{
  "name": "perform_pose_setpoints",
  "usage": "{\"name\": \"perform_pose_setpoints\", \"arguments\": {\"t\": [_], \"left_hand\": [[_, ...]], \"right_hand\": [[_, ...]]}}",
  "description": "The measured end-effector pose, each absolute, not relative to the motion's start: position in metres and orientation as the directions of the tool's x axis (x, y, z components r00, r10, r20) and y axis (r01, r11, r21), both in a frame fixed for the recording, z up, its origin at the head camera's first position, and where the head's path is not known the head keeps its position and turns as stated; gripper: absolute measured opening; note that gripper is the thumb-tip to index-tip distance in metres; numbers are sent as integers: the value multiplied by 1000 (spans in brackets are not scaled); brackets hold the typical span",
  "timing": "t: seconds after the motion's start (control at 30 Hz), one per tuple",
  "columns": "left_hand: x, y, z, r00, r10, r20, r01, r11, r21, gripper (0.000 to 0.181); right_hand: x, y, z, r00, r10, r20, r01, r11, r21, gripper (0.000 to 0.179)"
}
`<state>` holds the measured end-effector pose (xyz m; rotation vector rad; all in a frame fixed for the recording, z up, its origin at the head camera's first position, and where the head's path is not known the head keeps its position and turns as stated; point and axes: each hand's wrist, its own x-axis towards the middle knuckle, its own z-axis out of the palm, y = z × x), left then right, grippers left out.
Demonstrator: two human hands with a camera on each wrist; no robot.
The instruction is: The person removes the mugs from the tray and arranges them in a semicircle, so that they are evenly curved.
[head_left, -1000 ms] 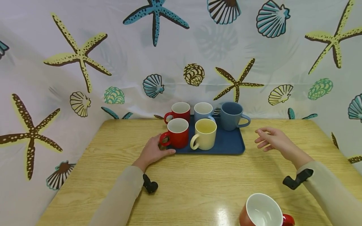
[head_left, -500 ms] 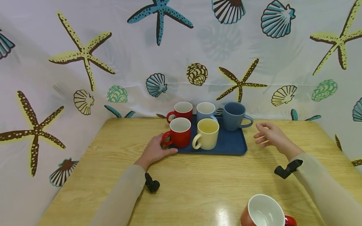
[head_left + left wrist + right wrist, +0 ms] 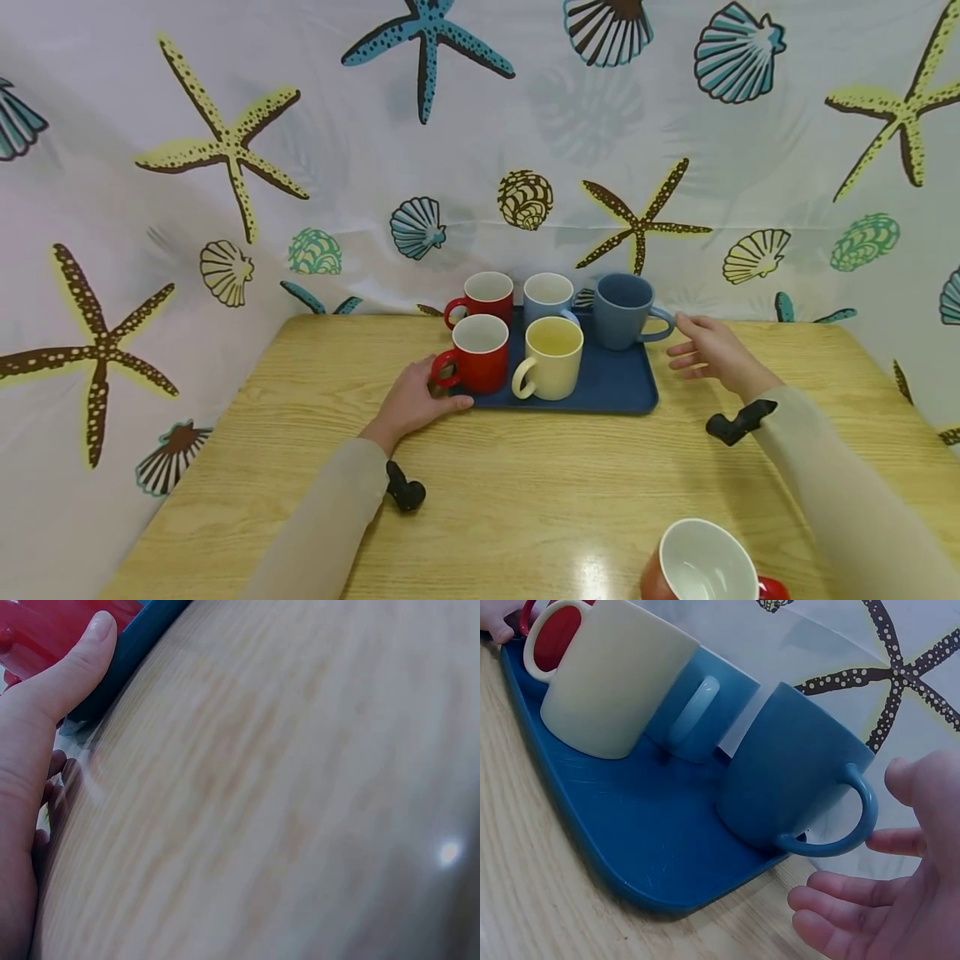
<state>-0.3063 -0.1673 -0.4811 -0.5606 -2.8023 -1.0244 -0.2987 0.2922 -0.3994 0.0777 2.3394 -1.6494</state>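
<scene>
A dark blue tray (image 3: 611,379) holds several mugs. At its left front corner my left hand (image 3: 414,398) grips the edge, thumb along the rim, right beside the front red mug (image 3: 483,360); the left wrist view shows the thumb (image 3: 86,656) on the rim. To the right, my right hand (image 3: 708,350) is held with fingers spread beside the handle of the dark blue mug (image 3: 787,769); the index fingertip is close to or touching that handle. A cream mug (image 3: 551,362), a light blue mug (image 3: 546,307) and another red mug (image 3: 489,298) also stand on the tray.
A red mug with a white inside (image 3: 701,562) sits apart on the wooden table (image 3: 510,483), near the front right, cut off by the frame. Behind the tray hangs a patterned curtain (image 3: 465,150) with starfish and shells.
My right hand has moved left and slightly forward, up to the dark blue mug's handle. The left hand stays on the tray corner; the head view shifts slightly.
</scene>
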Motion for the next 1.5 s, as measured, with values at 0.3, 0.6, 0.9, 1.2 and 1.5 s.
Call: {"name": "perform_pose_setpoints", "arguments": {"t": [0.3,0.6,0.9,1.2,1.5], "left_hand": [[-305,-168,-482,-930,299,214,367,718,591,70],[-306,-167,-483,-935,288,208,355,722,594,70],[-304,-168,-483,-936,283,209,351,726,591,71],[-304,-167,-482,-936,279,213,351,729,588,72],[-305,-168,-483,-934,286,213,356,721,594,72]], "right_hand": [[-309,280,-402,-958,-113,-264,213,334,-918,78],[-319,274,-408,-966,-63,-249,218,309,-925,76],[-319,270,-411,-970,-31,-242,225,265,-938,51],[-315,268,-412,-975,-26,-219,209,210,-955,42],[-309,267,-410,-979,-20,-202,196,167,-966,41]]}}
